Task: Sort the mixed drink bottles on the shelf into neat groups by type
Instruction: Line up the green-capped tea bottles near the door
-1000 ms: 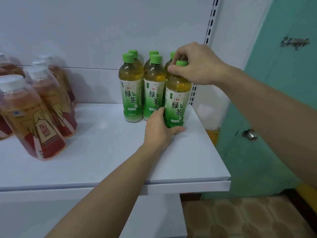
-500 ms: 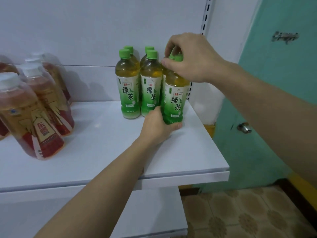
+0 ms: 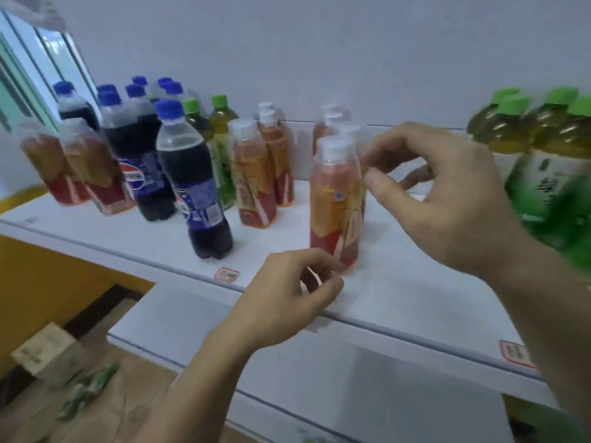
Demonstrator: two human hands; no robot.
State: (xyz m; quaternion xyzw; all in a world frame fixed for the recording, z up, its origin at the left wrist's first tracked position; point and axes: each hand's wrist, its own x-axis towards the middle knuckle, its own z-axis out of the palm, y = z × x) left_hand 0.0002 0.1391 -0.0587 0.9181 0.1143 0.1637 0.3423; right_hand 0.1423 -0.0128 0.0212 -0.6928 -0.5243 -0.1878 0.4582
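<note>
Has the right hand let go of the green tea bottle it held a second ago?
Yes. The right hand now hovers left of the green tea bottles, beside a red tea bottle.

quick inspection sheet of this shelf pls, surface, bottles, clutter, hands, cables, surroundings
surface: white shelf with price tags on its front edge.
job's things: green tea group at the right, blurred; red tea bottle at the front middle, more behind and to the left; cola bottles at the left, with two stray green tea bottles behind them.
clutter: nothing seen on the shelf.
hands: left hand loosely curled, holding nothing; right hand curled near the red tea bottle, contact unclear.
cables: nothing seen.
surroundings: white back wall; cardboard box on the floor at the lower left.
</note>
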